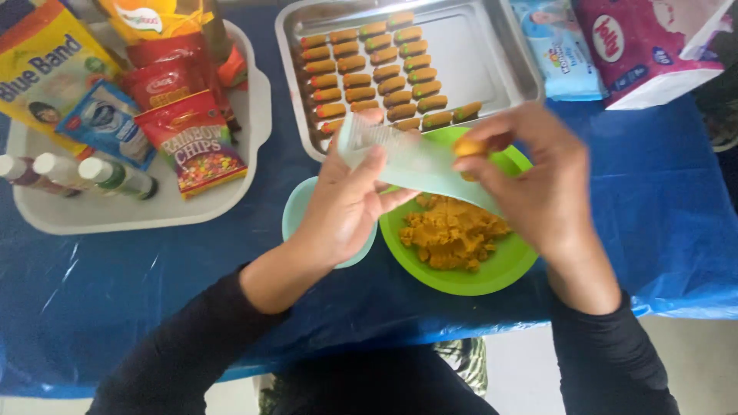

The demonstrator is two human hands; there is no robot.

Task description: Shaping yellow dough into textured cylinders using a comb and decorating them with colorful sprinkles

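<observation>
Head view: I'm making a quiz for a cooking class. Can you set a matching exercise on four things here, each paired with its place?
Things:
1. Shiny metal baking tray
2. Round green plastic bowl
3. Pale green ridged plastic mould
4. White plastic serving tray

Places:
A. Held between left hand and right hand
B. Holds loose orange dough
C. Holds rows of shaped orange pieces
D. Holds packets and small bottles

Pairs: 1-C, 2-B, 3-A, 4-D

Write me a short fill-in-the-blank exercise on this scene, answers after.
1. The orange dough lies in a ___ bowl.
2. The shaped pieces sit in rows on a ___ tray.
3. The left hand holds a pale ___ mould.
4. The right hand pinches a dough lump above the ___.

Answers: green; metal; green; bowl
</observation>
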